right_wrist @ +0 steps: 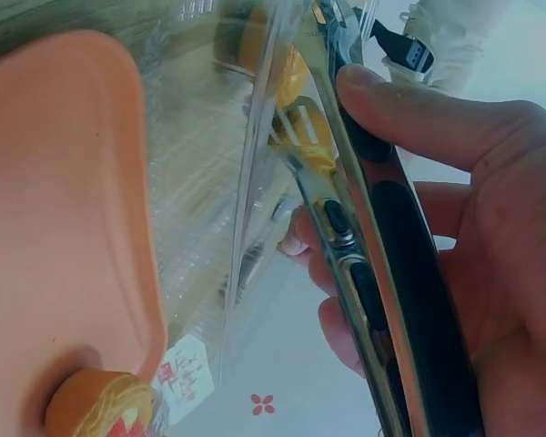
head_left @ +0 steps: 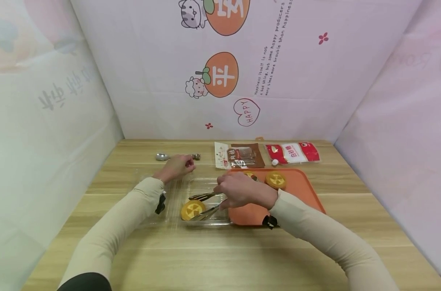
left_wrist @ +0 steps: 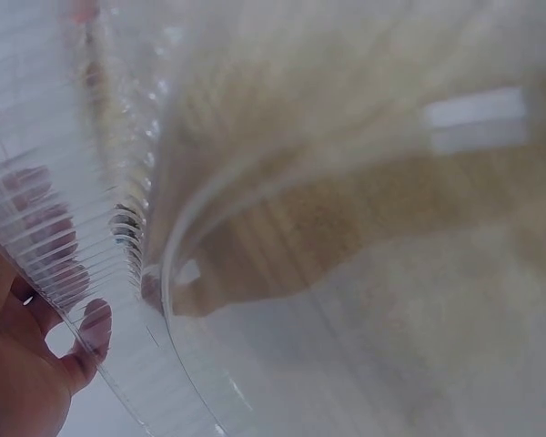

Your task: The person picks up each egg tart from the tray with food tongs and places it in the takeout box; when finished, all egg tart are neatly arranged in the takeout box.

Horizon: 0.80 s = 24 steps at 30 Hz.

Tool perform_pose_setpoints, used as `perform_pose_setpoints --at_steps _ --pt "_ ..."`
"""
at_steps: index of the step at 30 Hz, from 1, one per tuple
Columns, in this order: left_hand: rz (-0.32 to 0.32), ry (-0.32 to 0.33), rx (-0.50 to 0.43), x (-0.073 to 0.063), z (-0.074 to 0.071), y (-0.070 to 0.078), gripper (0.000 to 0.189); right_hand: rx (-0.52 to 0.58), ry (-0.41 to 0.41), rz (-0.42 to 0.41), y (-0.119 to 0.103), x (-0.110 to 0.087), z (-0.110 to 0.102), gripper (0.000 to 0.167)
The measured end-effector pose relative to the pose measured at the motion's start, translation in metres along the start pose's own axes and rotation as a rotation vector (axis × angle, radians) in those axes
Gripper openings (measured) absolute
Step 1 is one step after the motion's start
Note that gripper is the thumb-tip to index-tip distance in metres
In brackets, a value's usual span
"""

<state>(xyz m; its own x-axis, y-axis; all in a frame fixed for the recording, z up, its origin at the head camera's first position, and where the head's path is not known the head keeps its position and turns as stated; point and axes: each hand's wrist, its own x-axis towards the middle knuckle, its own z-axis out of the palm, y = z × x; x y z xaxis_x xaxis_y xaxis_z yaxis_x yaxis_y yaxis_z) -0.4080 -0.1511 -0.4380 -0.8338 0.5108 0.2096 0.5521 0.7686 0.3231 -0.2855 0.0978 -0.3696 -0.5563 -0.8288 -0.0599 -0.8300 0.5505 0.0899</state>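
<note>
My right hand (head_left: 242, 189) holds metal tongs (right_wrist: 346, 228) with black grips, thumb on one arm and fingers round the other. Their spread, slotted tips reach the yellow pastry tart (head_left: 192, 209) in the clear plastic container (head_left: 220, 222); whether they pinch it I cannot tell. At the container's far left, my left hand (head_left: 177, 166) has bent fingers, with thumb and fingers close together at the plastic edge. Through the clear ribbed wall (left_wrist: 100, 209) in the left wrist view, part of that hand (left_wrist: 23, 364) shows. More tarts (head_left: 276, 180) lie on the orange tray (head_left: 304, 194).
Behind the container lies a metal spoon (head_left: 162, 157). A brown and white packet (head_left: 251, 155) and a red and white bag (head_left: 293, 153) lie along the back of the wooden table (head_left: 220, 258). White printed cloth walls (head_left: 151, 81) stand on three sides.
</note>
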Motion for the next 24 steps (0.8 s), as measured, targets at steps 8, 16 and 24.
perform_pose_setpoints --at_steps 8,16,24 --pt "0.014 0.011 0.001 0.003 0.002 0.003 0.01 0.048 0.043 0.024 0.007 -0.008 -0.005 0.052" --pt "0.001 0.0 -0.003 0.0 0.003 0.005 0.011 0.098 0.17 0.033 0.008 -0.032 -0.019 0.048" --pt "-0.005 0.007 0.0 -0.002 0.004 0.001 0.012 0.211 0.208 0.271 0.035 -0.106 -0.025 0.054"
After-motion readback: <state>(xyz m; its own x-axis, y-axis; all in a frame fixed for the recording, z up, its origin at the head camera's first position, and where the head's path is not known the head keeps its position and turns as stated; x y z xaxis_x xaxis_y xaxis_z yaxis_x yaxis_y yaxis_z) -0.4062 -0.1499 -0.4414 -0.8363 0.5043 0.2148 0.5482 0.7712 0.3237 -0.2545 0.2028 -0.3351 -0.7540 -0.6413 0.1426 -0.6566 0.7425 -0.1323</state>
